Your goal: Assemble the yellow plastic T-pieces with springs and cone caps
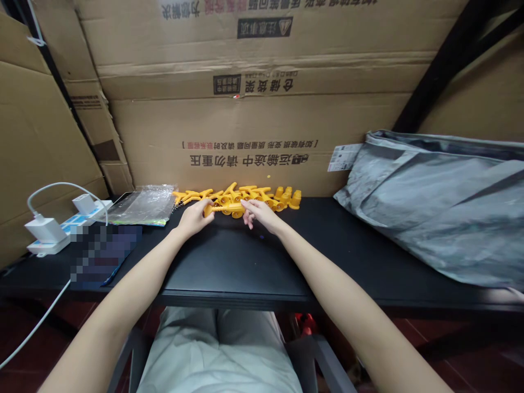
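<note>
A long yellow plastic piece (pixel 229 208) lies level between my hands, just above the black tabletop; its left end is wide and round. My left hand (pixel 195 217) grips that round end with thumb and fingers. At the other end, my right hand (pixel 262 214) pinches the piece between thumb and forefinger, the other fingers curled below. Right behind lies a heap of yellow plastic parts (pixel 231 190), some branched, some cup-shaped. Several short yellow cylinders (pixel 295 198) stand upright at its right. My hands hide part of the heap.
Clear plastic bags (pixel 141 204) lie left of the heap. Farther left are a power strip (pixel 76 222) with white chargers (pixel 46 231) and a cable, and a blurred dark flat item (pixel 108 254). A large grey bag (pixel 434 202) fills the right side. Cardboard (pixel 254 120) walls the back.
</note>
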`<state>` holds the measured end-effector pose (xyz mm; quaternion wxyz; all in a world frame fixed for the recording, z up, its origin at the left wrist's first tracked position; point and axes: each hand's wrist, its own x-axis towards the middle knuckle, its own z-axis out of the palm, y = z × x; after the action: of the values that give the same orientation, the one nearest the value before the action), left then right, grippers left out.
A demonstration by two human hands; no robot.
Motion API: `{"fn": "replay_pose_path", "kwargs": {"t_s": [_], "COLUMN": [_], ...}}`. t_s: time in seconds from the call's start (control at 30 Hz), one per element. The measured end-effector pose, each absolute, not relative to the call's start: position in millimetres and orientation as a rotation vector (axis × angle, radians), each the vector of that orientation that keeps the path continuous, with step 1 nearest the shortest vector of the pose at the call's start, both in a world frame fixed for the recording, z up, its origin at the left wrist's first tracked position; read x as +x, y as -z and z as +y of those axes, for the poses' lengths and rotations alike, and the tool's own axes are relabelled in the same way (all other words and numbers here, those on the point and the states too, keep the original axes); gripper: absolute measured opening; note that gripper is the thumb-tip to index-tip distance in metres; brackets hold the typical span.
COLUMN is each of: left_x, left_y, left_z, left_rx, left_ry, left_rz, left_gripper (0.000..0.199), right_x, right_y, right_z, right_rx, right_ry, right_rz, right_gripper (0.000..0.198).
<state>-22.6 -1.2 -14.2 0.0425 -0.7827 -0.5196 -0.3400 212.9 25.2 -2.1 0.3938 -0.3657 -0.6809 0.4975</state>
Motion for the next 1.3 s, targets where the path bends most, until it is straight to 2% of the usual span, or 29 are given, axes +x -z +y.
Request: {"fn": "replay_pose_path", "kwargs": {"t_s": [0.27, 0.43, 0.53, 1.1, 1.3], "left_x": [-20.0, -20.8, -22.1, -21.9, -23.2], "left_y": [13.0, 12.6, 12.7, 14.4, 14.2], "left_z": [-1.8, -0.8, -0.2, 0.2, 1.0], "left_rx": [-2.376, -2.367, -2.373, -2.413, -2.396], "left_ry": [1.043, 1.036, 1.040, 1.148, 1.137], "left_rz": [-1.613, -1.629, -1.636, -1.552, -1.566], "left_gripper": [0.025, 0.024, 0.024, 0.022, 0.023], "right_x": [209.1, 218.0, 221.0, 211.3, 214.3], "right_y": [2.4, 0.6, 3.2, -2.3, -1.7], "right_z": [22.7, 27.6, 30.7, 23.2, 22.2], "right_rx": [-1.137, -1.038, -0.936, -1.061, -0.990], "right_ry": [-1.237, -1.163, -1.086, -1.180, -1.202], "right_rz": [-1.707, -1.808, -1.843, -1.770, -1.786], "right_gripper": [0.057, 0.039, 0.045, 0.023, 0.038]}}
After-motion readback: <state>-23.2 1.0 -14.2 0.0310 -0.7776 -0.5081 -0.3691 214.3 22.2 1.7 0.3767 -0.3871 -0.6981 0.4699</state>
